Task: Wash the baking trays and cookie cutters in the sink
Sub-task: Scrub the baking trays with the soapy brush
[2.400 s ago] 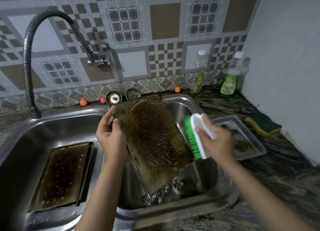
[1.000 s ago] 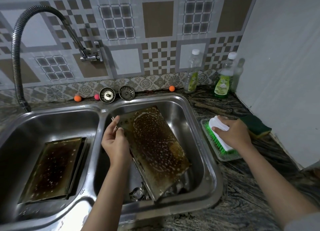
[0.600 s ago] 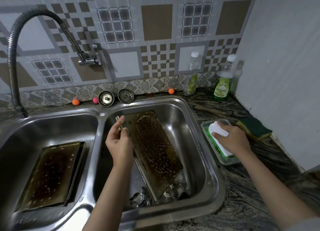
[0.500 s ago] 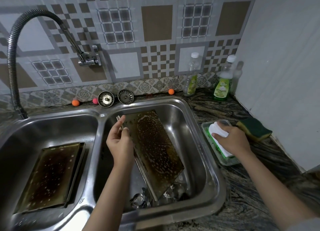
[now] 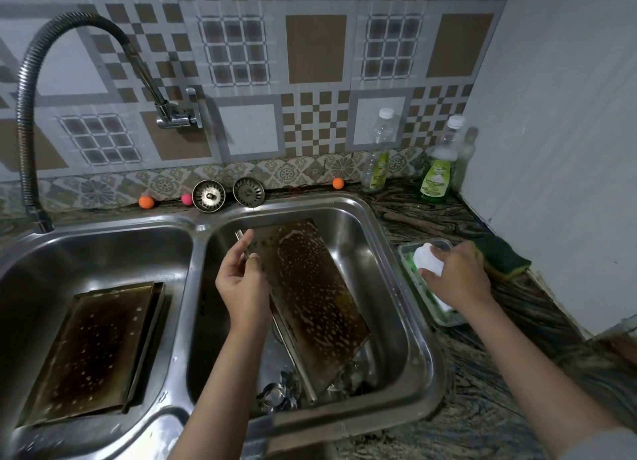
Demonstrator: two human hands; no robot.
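A dark, soap-speckled baking tray [image 5: 310, 297] stands tilted in the right basin of the steel double sink [image 5: 424, 366]. My left hand [image 5: 243, 280] grips its upper left edge. Metal cookie cutters [image 5: 277, 396] lie on the basin floor under the tray's low end. A second browned tray [image 5: 93, 352] lies flat in the left basin. My right hand [image 5: 456, 275] grips a white scrub brush [image 5: 427, 261] with green bristles and presses it down into a clear plastic tub [image 5: 444, 316] on the counter right of the sink.
A green sponge [image 5: 505, 259] lies beside the tub near the wall. Two dish-soap bottles [image 5: 436, 170] [image 5: 377, 156] stand in the back right corner. Two drain strainers [image 5: 208, 196] and small orange and pink balls sit on the back ledge. A flexible faucet [image 5: 31, 115] arches at left.
My right hand carried the brush from the tray over to the tub on the counter and now holds it there. My left hand lowered the tray deeper into the basin.
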